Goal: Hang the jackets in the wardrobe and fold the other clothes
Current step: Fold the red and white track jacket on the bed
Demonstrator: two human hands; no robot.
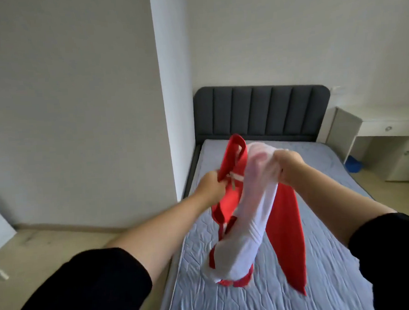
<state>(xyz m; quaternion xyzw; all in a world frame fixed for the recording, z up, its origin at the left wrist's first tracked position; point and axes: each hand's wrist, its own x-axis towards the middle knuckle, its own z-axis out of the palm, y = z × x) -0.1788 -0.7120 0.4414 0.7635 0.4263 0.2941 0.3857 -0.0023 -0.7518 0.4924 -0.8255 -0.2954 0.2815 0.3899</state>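
We note a bedroom in a home. A bed stands against the far wall: dark grey upholstered headboard with vertical padded channels (260, 110), pale blue quilted mattress (324, 255) with no sheet or pillows. To its right, a white desk with a round-knobbed drawer and a cupboard door (386, 122); a small blue object (353, 165) sits on the floor beneath it, too blurred to identify. Plain white painted walls (70, 91), light wood-look flooring (48, 243), a low skirting along the wall base.
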